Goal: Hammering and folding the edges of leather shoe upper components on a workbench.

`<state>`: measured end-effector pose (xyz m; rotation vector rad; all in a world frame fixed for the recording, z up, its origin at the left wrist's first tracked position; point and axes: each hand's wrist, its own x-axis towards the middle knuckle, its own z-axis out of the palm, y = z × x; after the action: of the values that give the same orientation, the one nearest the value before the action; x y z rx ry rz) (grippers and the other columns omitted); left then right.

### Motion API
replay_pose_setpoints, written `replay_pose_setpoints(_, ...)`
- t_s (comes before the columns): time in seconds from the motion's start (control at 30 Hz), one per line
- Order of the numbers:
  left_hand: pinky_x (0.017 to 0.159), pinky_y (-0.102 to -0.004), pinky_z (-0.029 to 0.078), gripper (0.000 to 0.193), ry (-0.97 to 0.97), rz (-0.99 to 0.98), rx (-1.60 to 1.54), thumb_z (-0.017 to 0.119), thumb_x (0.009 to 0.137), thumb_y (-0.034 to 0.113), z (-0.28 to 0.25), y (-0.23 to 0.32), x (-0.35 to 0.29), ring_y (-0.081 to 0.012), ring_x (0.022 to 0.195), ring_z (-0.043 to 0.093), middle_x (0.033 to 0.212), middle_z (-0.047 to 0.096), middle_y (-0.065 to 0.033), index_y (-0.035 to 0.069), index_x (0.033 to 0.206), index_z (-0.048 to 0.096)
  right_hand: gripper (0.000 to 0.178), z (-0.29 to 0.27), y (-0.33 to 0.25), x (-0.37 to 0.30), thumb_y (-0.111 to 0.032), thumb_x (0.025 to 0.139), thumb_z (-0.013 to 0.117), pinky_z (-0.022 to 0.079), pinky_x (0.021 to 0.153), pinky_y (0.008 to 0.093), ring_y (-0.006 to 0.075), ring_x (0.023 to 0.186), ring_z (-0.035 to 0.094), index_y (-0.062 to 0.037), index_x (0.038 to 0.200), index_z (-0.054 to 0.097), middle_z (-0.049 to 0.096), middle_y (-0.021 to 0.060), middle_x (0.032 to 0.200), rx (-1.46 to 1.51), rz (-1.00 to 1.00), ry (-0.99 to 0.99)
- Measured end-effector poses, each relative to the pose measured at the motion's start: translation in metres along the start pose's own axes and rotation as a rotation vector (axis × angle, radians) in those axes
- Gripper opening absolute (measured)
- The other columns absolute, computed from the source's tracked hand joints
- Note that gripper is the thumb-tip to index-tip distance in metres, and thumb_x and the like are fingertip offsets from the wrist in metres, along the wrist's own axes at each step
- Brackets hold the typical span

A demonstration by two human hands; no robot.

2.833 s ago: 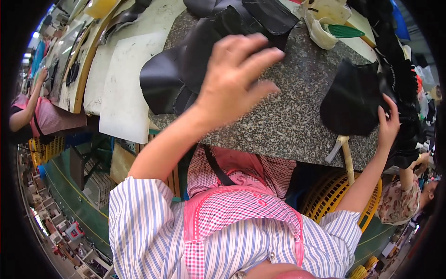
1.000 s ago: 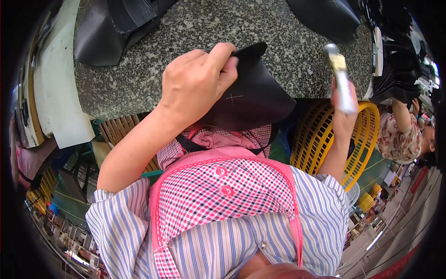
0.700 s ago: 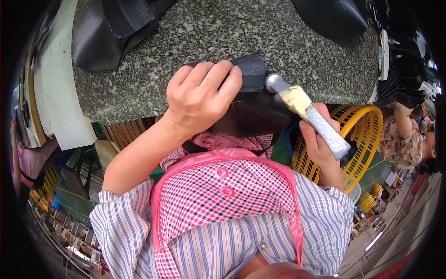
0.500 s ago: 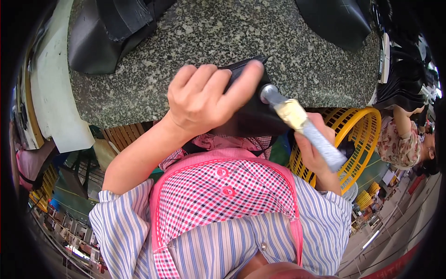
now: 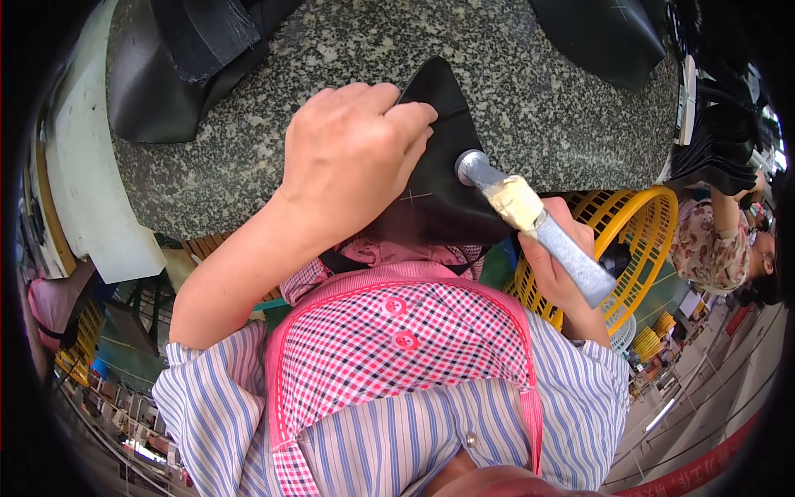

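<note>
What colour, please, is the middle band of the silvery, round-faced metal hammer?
Pale yellow; the middle band of the hammer shows best in the head view.

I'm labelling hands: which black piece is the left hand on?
The middle piece, with the hammer's round end over it; the upper-left pile and the upper-right piece lie untouched.

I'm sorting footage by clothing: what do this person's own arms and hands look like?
The left hand and right hand are bare; no gloves or watch show. The left sleeve and right sleeve are loose, white with blue stripes, both stopping well short of the wrists. No markings can be seen.
</note>
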<state>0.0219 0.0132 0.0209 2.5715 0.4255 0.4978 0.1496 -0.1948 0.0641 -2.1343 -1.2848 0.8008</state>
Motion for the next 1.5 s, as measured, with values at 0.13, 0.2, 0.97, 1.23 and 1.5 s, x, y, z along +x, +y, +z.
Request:
replay_pose_setpoints(0.13,0.059,-0.0336,0.046,0.009,-0.084,-0.050,0.008,0.068,0.068,0.016,-0.006,0.001,0.003,-0.0212,0.065,0.059,0.064,0.055,-0.0032,0.011,0.076,0.066,0.017,-0.012,-0.008,0.015,-0.005,0.080,0.061,0.049,0.055,0.0294,0.0206,0.063,0.065,-0.0001,0.095,0.055,0.063,0.0146,0.073,0.012,0.018,0.123)
replay_pose_setpoints(0.2,0.060,-0.0340,0.047,0.009,-0.097,-0.049,0.004,0.068,0.069,0.017,-0.007,-0.001,0.002,-0.0219,0.067,0.060,0.065,0.056,-0.0035,0.011,0.076,0.067,0.020,-0.026,-0.025,0.024,-0.005,0.081,0.059,0.048,0.056,0.0261,0.0182,0.064,0.065,0.0012,0.100,0.055,0.063,0.0139,0.075,0.066,-0.016,0.209)
replay_pose_setpoints(0.97,0.062,-0.0322,0.046,0.020,-0.011,0.454,0.077,0.065,0.066,0.012,-0.012,-0.011,-0.032,-0.0226,0.080,0.059,0.094,0.060,-0.0117,0.009,0.086,0.064,0.013,-0.004,-0.014,0.018,-0.005,0.077,0.060,0.042,0.050,0.0313,0.0244,0.054,0.053,-0.0014,0.085,0.051,0.051,0.0112,0.062,-0.134,-0.036,-0.094)
replay_pose_setpoints(1.23,0.062,-0.0327,0.048,0.016,0.136,0.171,-0.127,0.063,0.062,0.010,0.001,-0.022,-0.032,-0.0217,0.072,0.055,0.077,0.055,-0.0082,0.003,0.075,0.062,0.013,-0.004,-0.021,0.018,-0.005,0.078,0.063,0.048,0.054,0.0312,0.0270,0.062,0.065,-0.0020,0.088,0.055,0.060,0.0146,0.068,0.009,0.100,-0.051)
replay_pose_setpoints(1.5,0.059,-0.0335,0.046,0.012,0.038,0.045,-0.137,0.069,0.064,0.009,-0.005,-0.016,-0.018,-0.0237,0.069,0.055,0.074,0.054,-0.0071,0.008,0.076,0.065,0.017,0.003,-0.028,0.046,-0.006,0.082,0.059,0.047,0.055,0.0282,0.0212,0.063,0.064,0.0005,0.097,0.056,0.062,0.0113,0.075,0.100,-0.221,0.391)
